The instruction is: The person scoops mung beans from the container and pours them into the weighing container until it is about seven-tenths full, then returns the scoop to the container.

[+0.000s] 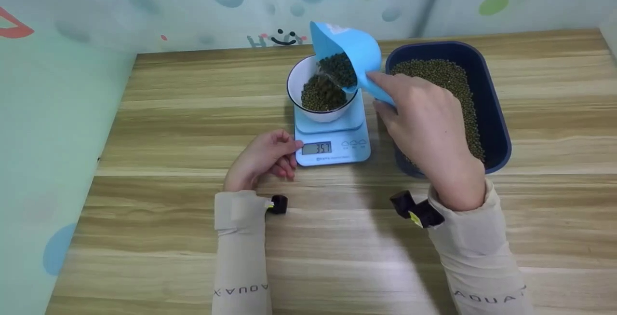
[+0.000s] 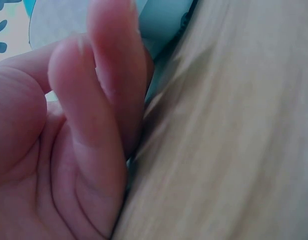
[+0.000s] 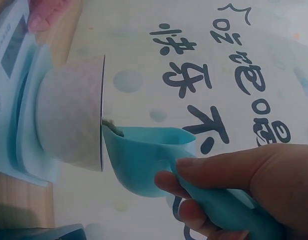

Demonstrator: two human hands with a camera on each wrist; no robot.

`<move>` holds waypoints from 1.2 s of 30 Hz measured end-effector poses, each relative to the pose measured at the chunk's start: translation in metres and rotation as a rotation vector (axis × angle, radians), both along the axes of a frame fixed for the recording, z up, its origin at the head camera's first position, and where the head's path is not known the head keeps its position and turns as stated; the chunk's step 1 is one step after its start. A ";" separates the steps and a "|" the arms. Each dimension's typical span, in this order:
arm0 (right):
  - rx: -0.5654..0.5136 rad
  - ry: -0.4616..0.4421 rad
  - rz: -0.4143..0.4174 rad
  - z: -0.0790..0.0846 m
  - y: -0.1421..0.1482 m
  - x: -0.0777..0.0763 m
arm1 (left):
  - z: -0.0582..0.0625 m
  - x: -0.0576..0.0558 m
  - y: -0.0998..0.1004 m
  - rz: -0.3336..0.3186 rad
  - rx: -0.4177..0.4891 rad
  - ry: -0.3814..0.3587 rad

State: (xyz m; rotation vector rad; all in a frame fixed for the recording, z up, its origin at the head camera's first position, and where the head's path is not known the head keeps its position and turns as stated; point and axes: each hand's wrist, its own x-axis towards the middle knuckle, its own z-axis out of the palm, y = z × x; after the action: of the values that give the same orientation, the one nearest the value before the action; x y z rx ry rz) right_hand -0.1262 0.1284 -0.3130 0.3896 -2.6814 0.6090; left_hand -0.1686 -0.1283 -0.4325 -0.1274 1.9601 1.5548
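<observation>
My right hand [image 1: 426, 119] grips the handle of a light blue scoop [image 1: 364, 54], tilted over a white bowl [image 1: 295, 88] with a dark rim. Mung beans [image 1: 337, 68] lie in the scoop's mouth and slide down onto the mung beans [image 1: 315, 95] in the bowl. Under the bowl is a light blue kitchen scale [image 1: 332, 160], its display [image 1: 316, 148] reading about 357. At the scale's left edge, my left hand [image 1: 267, 153] touches it with the thumb, the other fingers loosely bent beside it. In the right wrist view the scoop [image 3: 144, 160] meets or nearly meets the bowl's rim.
To the right stands a dark blue tub [image 1: 499, 131] holding more mung beans [image 1: 446, 71], partly hidden by my right hand. Behind the wooden table [image 1: 193, 127] rises a patterned wall [image 1: 183, 11]; another wall [image 1: 62, 112] borders it on the left.
</observation>
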 end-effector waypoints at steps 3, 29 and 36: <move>0.001 -0.002 -0.004 0.000 0.000 0.000 | 0.000 0.000 0.000 0.000 -0.001 -0.003; -0.010 0.060 -0.020 0.000 -0.004 0.000 | 0.001 0.001 0.000 0.009 0.021 0.002; -0.015 0.097 -0.013 -0.001 -0.006 0.001 | 0.002 0.001 0.001 0.005 0.013 -0.005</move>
State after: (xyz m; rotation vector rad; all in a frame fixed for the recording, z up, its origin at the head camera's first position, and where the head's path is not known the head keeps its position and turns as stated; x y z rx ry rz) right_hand -0.1253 0.1223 -0.3143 0.3874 -2.5836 0.5911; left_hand -0.1678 -0.1274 -0.4301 -0.1305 1.9474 1.5682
